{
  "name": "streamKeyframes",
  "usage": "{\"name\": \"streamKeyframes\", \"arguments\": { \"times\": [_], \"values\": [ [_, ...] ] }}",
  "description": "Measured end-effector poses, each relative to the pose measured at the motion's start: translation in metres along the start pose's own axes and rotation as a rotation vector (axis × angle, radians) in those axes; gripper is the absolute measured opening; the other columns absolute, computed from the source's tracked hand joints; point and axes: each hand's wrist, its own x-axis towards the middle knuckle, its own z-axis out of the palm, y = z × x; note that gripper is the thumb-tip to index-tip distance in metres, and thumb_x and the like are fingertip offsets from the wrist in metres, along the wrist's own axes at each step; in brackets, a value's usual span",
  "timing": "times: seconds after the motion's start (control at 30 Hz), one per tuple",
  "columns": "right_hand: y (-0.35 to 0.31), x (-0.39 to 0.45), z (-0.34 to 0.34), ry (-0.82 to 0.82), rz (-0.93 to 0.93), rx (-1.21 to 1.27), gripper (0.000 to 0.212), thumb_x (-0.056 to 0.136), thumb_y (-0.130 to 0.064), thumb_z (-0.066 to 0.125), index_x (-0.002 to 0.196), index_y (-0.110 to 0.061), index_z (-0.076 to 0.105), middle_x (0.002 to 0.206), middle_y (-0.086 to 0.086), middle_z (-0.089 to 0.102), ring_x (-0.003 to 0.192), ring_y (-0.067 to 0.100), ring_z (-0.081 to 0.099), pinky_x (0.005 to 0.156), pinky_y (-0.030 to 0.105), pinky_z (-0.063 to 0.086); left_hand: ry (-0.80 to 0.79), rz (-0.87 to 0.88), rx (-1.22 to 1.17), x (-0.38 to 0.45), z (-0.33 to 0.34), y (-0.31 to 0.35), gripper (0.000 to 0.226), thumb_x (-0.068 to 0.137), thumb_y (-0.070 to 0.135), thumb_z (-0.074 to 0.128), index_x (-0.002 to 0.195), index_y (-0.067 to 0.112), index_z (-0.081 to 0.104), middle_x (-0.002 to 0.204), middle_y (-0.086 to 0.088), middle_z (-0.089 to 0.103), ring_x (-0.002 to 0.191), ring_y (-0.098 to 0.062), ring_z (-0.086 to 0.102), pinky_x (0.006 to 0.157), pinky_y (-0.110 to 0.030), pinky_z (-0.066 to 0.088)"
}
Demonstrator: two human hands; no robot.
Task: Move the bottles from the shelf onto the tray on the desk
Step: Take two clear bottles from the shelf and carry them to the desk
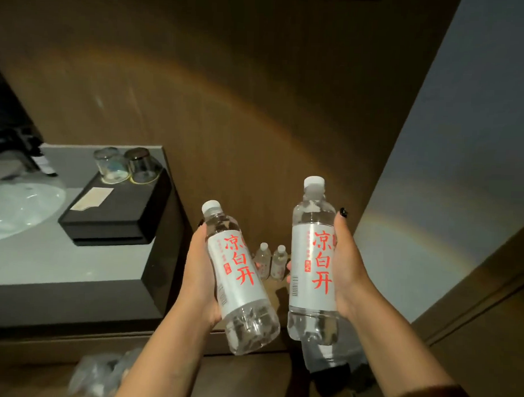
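My left hand [200, 273] grips a clear water bottle [237, 274] with a white label, red characters and a white cap, tilted slightly left. My right hand [346, 269] grips a second, matching bottle [312, 259], held upright and a little higher. Both bottles are in the air to the right of the counter. Two more small bottles [270, 261] stand on a lower wooden shelf [277, 291], seen between the two held ones. A black tray [117, 211] sits on the grey counter [74, 263] at the left.
Two upturned glasses [126, 165] stand at the tray's far end, and a paper card [91, 198] lies on it. A white sink basin [14, 210] is at the far left. Crumpled clear plastic [103, 371] lies low in front. A brown wood wall stands behind, a pale panel at right.
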Motion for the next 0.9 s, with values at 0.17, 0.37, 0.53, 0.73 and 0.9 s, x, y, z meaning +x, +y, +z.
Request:
{"name": "streamKeyframes", "arguments": {
  "times": [0.17, 0.37, 0.53, 0.73, 0.9],
  "values": [
    [0.024, 0.001, 0.071, -0.102, 0.041, -0.07, 0.072, 0.085, -0.076, 0.032, 0.099, -0.013, 0.064, 0.093, 0.015, 0.07, 0.078, 0.029, 0.066, 0.08, 0.042, 0.052, 0.064, 0.078, 0.11, -0.034, -0.055, 0.036, 0.047, 0.085, 0.058, 0.052, 0.086, 0.012, 0.057, 0.066, -0.01, 0.059, 0.057, -0.024, 0.058, 0.063, -0.036, 0.054],
    [0.08, -0.009, 0.175, -0.186, 0.152, -0.095, 0.07, 0.087, -0.074, 0.034, 0.096, -0.011, 0.064, 0.089, 0.014, 0.07, 0.076, 0.028, 0.067, 0.075, 0.038, 0.052, 0.112, 0.144, 0.125, -0.086, -0.149, 0.101, 0.048, 0.081, 0.06, 0.054, 0.095, 0.013, 0.056, 0.075, -0.008, 0.057, 0.067, -0.023, 0.056, 0.066, -0.035, 0.05],
    [0.133, -0.018, 0.282, -0.269, 0.182, -0.117, 0.067, 0.086, -0.074, 0.035, 0.089, -0.011, 0.058, 0.08, 0.012, 0.066, 0.069, 0.027, 0.064, 0.073, 0.039, 0.05, 0.238, 0.21, 0.138, -0.117, -0.229, 0.152, 0.055, 0.086, 0.064, 0.047, 0.088, 0.011, 0.06, 0.065, -0.012, 0.064, 0.058, -0.027, 0.063, 0.066, -0.037, 0.053],
    [0.177, -0.025, 0.396, -0.332, 0.226, -0.155, 0.064, 0.089, -0.07, 0.031, 0.082, -0.016, 0.064, 0.072, 0.007, 0.069, 0.066, 0.022, 0.066, 0.069, 0.035, 0.052, 0.237, 0.239, 0.115, -0.154, -0.318, 0.201, 0.054, 0.084, 0.063, 0.051, 0.08, 0.011, 0.061, 0.068, -0.011, 0.062, 0.057, -0.024, 0.059, 0.067, -0.037, 0.051],
    [0.199, -0.022, 0.471, -0.397, 0.232, -0.203, 0.063, 0.089, -0.071, 0.034, 0.069, -0.018, 0.062, 0.065, 0.006, 0.066, 0.059, 0.02, 0.063, 0.069, 0.037, 0.051, 0.281, 0.246, 0.149, -0.174, -0.379, 0.229, 0.051, 0.083, 0.065, 0.052, 0.079, 0.014, 0.058, 0.065, -0.009, 0.06, 0.054, -0.021, 0.058, 0.065, -0.036, 0.05]
  ]
}}
